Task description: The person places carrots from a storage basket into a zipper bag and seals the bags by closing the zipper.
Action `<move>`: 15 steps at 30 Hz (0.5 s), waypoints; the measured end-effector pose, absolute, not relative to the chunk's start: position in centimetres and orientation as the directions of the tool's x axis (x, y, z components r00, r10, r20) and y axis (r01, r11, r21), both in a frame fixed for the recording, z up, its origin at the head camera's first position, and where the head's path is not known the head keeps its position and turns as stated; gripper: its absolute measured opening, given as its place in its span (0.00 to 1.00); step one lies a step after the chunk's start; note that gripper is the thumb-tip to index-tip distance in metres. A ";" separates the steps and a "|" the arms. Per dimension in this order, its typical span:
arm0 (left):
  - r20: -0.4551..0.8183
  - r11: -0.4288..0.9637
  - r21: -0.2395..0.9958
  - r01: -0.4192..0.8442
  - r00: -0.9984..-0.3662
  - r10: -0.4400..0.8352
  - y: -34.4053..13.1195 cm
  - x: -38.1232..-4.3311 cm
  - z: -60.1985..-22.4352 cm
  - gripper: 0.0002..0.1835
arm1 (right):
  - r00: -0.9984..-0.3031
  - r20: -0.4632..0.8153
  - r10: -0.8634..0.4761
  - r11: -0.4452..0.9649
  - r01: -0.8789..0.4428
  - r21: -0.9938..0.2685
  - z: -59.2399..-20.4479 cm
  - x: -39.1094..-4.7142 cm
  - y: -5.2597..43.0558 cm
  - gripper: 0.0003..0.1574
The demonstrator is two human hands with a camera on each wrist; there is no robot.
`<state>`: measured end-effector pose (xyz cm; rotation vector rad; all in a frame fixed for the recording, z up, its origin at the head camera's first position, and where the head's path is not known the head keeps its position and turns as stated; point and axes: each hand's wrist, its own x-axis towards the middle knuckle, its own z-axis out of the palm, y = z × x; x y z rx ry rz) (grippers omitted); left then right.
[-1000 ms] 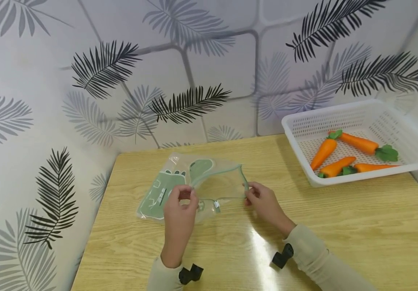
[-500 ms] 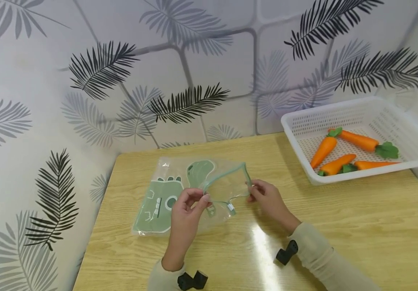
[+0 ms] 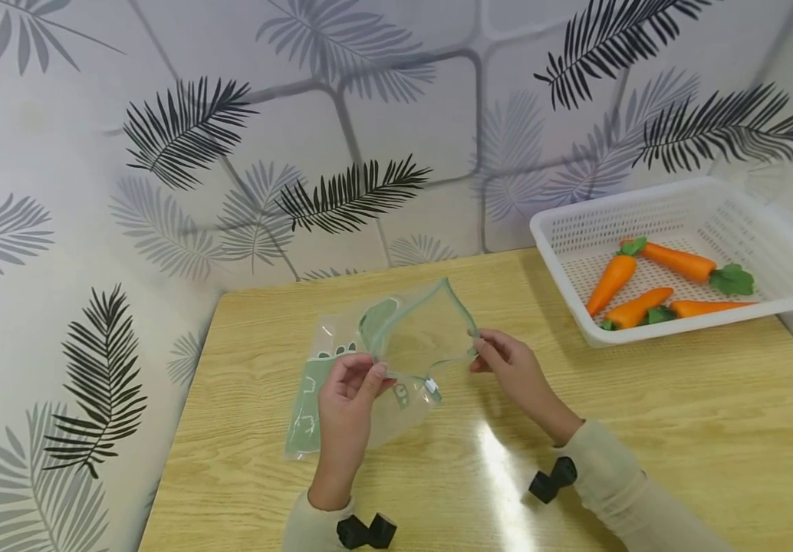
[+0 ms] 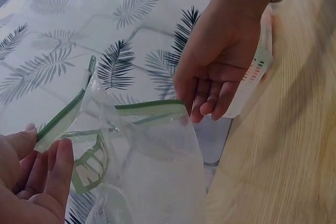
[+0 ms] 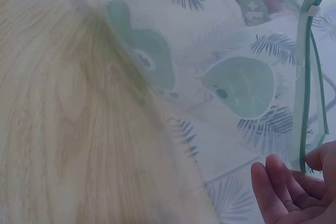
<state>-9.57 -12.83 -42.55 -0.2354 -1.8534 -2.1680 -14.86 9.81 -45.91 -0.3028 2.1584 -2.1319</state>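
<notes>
- Clear bag [image 3: 410, 337] with green-edged mouth: hangs between both hands, over the table [image 3: 182, 506], mouth spread; printed end reaches left past the left hand.
- Left hand [image 3: 345, 406]: thumb and fingers pinch the green edge.
- Right hand [image 3: 519, 377]: pinches the edge's opposite end; only a sliver of film caught.
- Risk: edge may slip from that small right-hand pinch if tugged sideways; the mouth would likely sag closed.
- Risk: film looks thin; pulling the hands too far apart could crease or split it near the seam.
- Slider [image 3: 432, 386] sits along the near edge; could snag anything passing there.
- Basket [image 3: 617, 222] with orange carrots [image 3: 612, 284] stands well apart, right; an over-wide right elbow might still nudge it.
</notes>
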 end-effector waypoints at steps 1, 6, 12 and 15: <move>0.297 -0.143 0.940 0.311 -0.949 -0.107 -12.8 -9.6 -42.6 0.11 | -0.975 0.070 -0.213 0.000 -0.072 -0.997 -45.8 -14.8 9.9 0.17; 0.283 -0.167 0.939 0.301 -0.951 -0.124 -13.0 -9.8 -43.0 0.11 | -0.949 0.055 -0.312 0.081 -0.084 -0.993 -45.1 -14.5 10.8 0.21; 0.303 -0.177 0.930 0.323 -0.944 -0.130 -13.1 -9.5 -42.7 0.10 | -0.905 0.062 -0.420 0.278 -0.193 -0.941 -44.1 -13.7 12.3 0.18; 0.326 -0.168 0.924 0.344 -0.937 -0.128 -13.2 -9.3 -42.6 0.10 | -0.887 0.079 -0.456 0.300 -0.237 -0.924 -43.3 -13.3 12.9 0.16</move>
